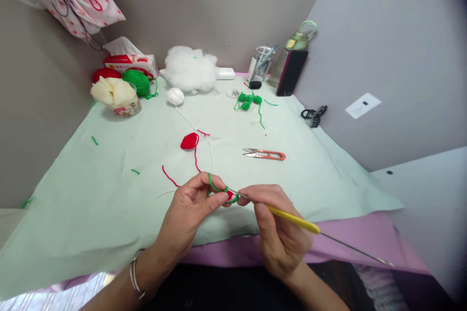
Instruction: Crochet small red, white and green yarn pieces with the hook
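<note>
My left hand [197, 206] pinches a small crochet piece [232, 197] in red, white and green, with green yarn [214, 185] looped over the index finger. A crochet hook with a yellow handle [294, 219] is gripped in my right hand [279, 226]; its thin metal tip reaches the top edge of the piece. Beyond my hands lie a small red yarn ball [189, 141] with its strand running toward my left hand, and a white yarn ball [175, 96] with a long trailing strand. Orange thread snips [268, 154] lie to the right.
At the back stand a tissue box [131, 64], white stuffing [191, 69], a glass jar [260, 65], a bottle [288, 58] and a leaning phone [292, 73]. Green crocheted bits [248, 101] lie before the jar. A black hair clip [314, 115] sits at the right edge.
</note>
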### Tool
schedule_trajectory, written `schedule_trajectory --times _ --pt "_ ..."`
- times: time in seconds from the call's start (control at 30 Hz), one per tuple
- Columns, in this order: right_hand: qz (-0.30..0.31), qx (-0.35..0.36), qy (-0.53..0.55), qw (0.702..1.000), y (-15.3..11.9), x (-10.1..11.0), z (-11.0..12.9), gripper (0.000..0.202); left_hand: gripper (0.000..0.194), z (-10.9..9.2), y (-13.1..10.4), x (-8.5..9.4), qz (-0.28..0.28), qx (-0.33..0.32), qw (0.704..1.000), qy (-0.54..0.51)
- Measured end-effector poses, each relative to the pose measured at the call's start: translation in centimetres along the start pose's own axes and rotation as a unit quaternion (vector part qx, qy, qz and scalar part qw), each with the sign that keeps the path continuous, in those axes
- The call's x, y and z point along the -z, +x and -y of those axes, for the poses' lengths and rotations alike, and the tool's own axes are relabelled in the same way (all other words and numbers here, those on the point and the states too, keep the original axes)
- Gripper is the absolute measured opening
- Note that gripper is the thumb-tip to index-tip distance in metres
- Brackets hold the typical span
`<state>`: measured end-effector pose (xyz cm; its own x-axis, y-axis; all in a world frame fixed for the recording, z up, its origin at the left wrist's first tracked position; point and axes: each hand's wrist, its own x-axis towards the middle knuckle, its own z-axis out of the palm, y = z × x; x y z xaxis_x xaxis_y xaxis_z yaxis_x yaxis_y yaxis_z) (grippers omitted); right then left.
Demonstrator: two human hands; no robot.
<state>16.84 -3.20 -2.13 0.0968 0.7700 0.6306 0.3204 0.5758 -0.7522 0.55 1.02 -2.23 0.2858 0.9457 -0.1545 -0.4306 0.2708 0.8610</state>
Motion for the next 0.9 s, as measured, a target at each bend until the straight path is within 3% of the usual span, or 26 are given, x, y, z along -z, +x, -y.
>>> schedule_trajectory --times 0.23,0.53,0.7,0.9 --pt "0.007 0.017 -0.009 1.000 0.18 -0.06 -0.04 0.037 0.010 0.09 0.04 0.05 0.004 -0.008 1.000 -0.003" --pt "0.025 0.096 -0.070 0.993 0.00 -0.02 -0.42 0.035 0.011 0.27 0.10 0.01 -0.028 -0.020 0.999 0.006" --pt "0.023 0.098 -0.067 0.993 0.15 -0.08 -0.52 0.034 0.011 0.15 0.22 -0.18 -0.029 -0.019 0.999 0.008" --pt "0.028 0.093 -0.075 0.992 0.26 -0.37 -0.54 0.031 0.011 0.31 0.20 -0.02 -0.055 -0.069 0.995 0.043"
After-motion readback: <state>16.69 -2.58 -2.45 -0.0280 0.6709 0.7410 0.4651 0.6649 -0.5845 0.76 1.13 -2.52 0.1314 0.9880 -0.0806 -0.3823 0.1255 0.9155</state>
